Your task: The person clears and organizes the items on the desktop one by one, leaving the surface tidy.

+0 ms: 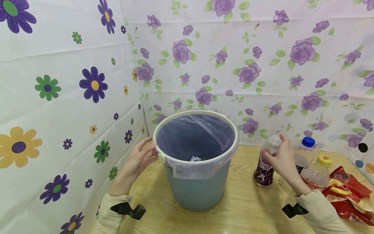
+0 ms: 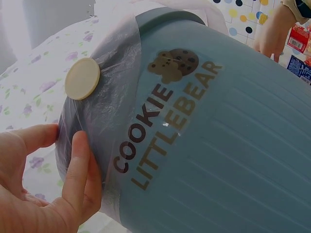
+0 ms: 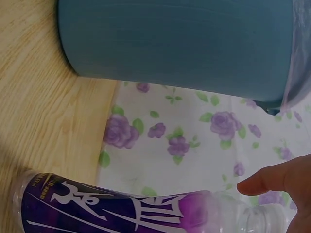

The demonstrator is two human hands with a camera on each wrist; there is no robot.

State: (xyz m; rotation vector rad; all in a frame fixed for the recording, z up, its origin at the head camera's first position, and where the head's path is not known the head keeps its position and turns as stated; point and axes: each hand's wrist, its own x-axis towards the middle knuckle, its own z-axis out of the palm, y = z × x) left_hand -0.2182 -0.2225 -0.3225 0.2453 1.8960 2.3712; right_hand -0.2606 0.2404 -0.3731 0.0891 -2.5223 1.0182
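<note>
A blue-grey trash bin with a pale rim stands on the wooden table, lined with a thin clear bag. Crumpled paper lies inside. My left hand is at the rim's left side, its fingertips touching the liner-covered edge, as the left wrist view also shows. At the right, a plastic bottle with a purple label stands upright, its cap translucent white. Around its neck spreads my right hand, fingers loosely straight. In the right wrist view the thumb lies above the bottle's shoulder.
Farther right stand a bottle with a blue cap and a bottle with a yellow cap. Red snack wrappers are heaped beside them. Flower-printed sheets wall in the back and left of the table.
</note>
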